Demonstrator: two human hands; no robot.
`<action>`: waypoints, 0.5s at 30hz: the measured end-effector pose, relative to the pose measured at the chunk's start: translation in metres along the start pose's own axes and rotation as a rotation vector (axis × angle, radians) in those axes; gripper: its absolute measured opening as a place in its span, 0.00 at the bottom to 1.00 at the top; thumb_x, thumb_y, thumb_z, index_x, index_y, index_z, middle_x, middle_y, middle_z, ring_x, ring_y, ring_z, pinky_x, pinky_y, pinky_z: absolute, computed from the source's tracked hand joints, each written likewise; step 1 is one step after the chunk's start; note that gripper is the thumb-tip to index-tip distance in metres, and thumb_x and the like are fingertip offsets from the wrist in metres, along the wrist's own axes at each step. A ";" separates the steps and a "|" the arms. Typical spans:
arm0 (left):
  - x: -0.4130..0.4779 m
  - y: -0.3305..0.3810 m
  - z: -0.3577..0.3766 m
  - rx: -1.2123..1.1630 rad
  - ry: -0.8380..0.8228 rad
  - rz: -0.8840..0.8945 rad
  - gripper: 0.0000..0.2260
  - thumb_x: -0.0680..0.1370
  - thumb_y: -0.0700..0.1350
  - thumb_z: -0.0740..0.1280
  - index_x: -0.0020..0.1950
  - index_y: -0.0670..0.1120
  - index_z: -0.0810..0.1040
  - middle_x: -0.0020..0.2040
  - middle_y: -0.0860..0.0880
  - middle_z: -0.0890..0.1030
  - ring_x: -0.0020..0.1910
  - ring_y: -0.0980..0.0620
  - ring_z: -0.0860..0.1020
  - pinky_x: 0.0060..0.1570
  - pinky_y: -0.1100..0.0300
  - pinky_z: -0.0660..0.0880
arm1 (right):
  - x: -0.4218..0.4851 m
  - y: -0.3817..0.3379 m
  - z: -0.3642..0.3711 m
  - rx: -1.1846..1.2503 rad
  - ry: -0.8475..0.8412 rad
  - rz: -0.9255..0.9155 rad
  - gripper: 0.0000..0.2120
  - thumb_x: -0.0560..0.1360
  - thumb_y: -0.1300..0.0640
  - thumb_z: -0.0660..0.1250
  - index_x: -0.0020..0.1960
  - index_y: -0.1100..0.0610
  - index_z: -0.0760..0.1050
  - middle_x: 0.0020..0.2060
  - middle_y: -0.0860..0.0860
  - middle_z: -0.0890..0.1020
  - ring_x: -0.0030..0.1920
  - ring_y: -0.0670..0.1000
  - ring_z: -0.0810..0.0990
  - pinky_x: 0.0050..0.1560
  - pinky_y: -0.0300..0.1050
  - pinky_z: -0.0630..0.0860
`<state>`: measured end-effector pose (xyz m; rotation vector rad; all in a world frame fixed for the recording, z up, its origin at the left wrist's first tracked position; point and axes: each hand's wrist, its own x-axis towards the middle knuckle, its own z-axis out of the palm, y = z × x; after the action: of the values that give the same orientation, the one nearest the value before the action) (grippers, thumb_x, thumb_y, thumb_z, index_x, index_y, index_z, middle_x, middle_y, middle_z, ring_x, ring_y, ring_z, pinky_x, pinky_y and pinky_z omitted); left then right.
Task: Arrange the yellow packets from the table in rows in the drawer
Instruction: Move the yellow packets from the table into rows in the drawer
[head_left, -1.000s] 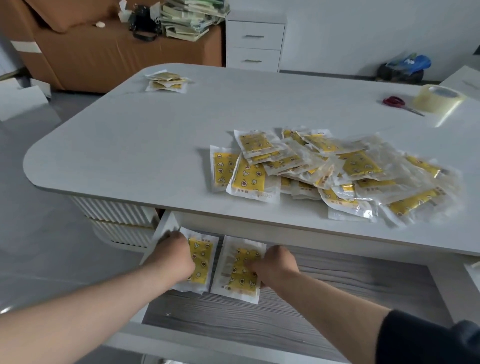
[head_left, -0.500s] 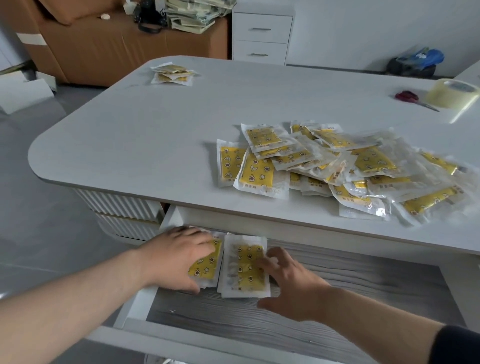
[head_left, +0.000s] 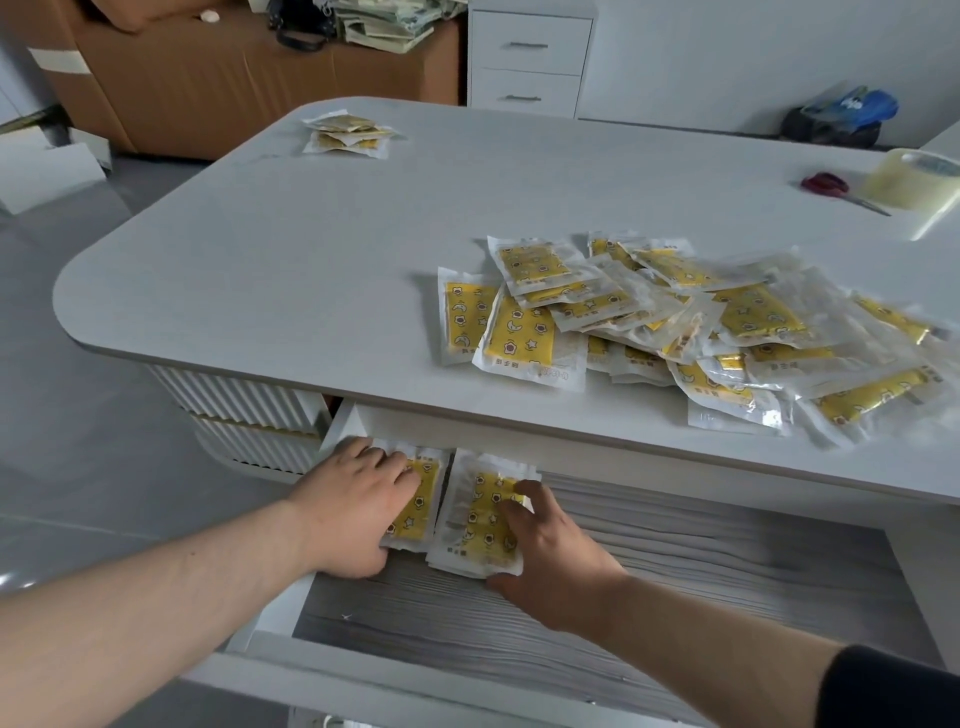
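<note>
The drawer (head_left: 649, 613) under the white table (head_left: 322, 270) stands pulled out, its wood-grain floor showing. Two small stacks of yellow packets lie side by side at its back left. My left hand (head_left: 353, 514) rests flat on the left stack (head_left: 418, 512), fingers spread over it. My right hand (head_left: 550, 561) holds the right stack (head_left: 480, 519) by its right edge, fingers on top and thumb at the front corner. A loose pile of several yellow packets (head_left: 691, 332) lies on the table near its front edge.
A smaller heap of packets (head_left: 348, 135) sits at the table's far left. Red-handled scissors (head_left: 831, 187) and a tape roll (head_left: 914, 179) lie at the far right. A brown sofa (head_left: 218, 78) and a white drawer cabinet (head_left: 530, 62) stand behind the table.
Both hands went from curled over the packets to lying flatter on them. The two stacks now lie straighter and closer together at the drawer's back left. The camera has tilted a little.
</note>
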<state>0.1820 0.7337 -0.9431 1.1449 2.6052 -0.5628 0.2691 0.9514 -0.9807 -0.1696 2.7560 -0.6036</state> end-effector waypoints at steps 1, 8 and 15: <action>0.000 0.000 -0.001 0.006 0.003 0.000 0.32 0.69 0.52 0.62 0.72 0.45 0.62 0.70 0.45 0.66 0.68 0.44 0.67 0.75 0.48 0.52 | 0.000 0.000 0.000 0.000 0.001 -0.003 0.35 0.73 0.42 0.69 0.74 0.53 0.61 0.70 0.48 0.57 0.65 0.54 0.71 0.61 0.47 0.76; -0.003 0.001 -0.002 -0.018 0.002 0.000 0.38 0.69 0.65 0.60 0.74 0.46 0.61 0.74 0.46 0.63 0.73 0.45 0.62 0.76 0.48 0.45 | -0.004 0.002 -0.007 -0.013 -0.009 -0.039 0.39 0.72 0.40 0.69 0.76 0.51 0.57 0.72 0.48 0.56 0.71 0.51 0.62 0.69 0.46 0.69; -0.002 -0.001 -0.001 -0.046 0.000 0.010 0.32 0.71 0.59 0.63 0.72 0.46 0.64 0.73 0.46 0.64 0.69 0.46 0.68 0.76 0.48 0.44 | -0.001 -0.003 -0.004 -0.017 0.017 -0.043 0.38 0.73 0.40 0.69 0.76 0.52 0.59 0.72 0.49 0.57 0.72 0.51 0.61 0.71 0.44 0.67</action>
<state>0.1830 0.7323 -0.9409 1.1429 2.5965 -0.4979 0.2688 0.9504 -0.9763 -0.2291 2.7804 -0.5960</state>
